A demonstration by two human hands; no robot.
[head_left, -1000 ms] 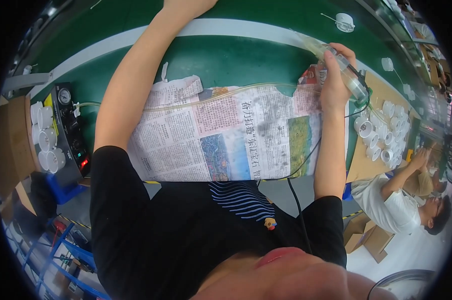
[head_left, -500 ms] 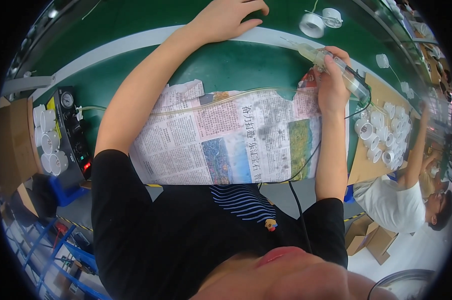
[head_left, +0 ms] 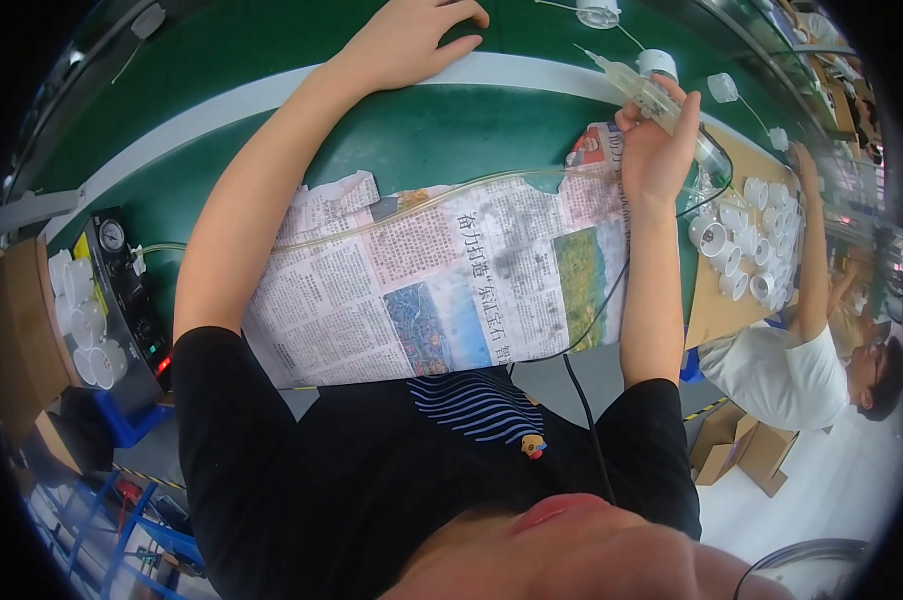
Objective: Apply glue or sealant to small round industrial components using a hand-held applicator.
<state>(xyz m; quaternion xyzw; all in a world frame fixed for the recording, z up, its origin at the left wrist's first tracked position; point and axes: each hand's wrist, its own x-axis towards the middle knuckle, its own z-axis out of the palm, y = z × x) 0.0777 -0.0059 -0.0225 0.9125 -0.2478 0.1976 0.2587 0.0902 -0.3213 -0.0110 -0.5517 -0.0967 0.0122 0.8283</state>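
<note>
Both hands have shifted over the last second: the left hand (head_left: pixel 411 40), earlier mostly out of view past the far edge of the desk (head_left: pixel 271 60), now lies flat with fingers loosely spread on the white stripe (head_left: pixel 531 70) there, holding nothing. The right hand (head_left: pixel 656 150) stays wrapped around the clear syringe-like dispenser (head_left: pixel 651 95), tip aimed toward the far edge where two white caps (head_left: pixel 626 35) have come nearer. Nearer the body lie the newspaper (head_left: pixel 441 280) and, at the right edge, a pile of white cups (head_left: pixel 751 240).
</note>
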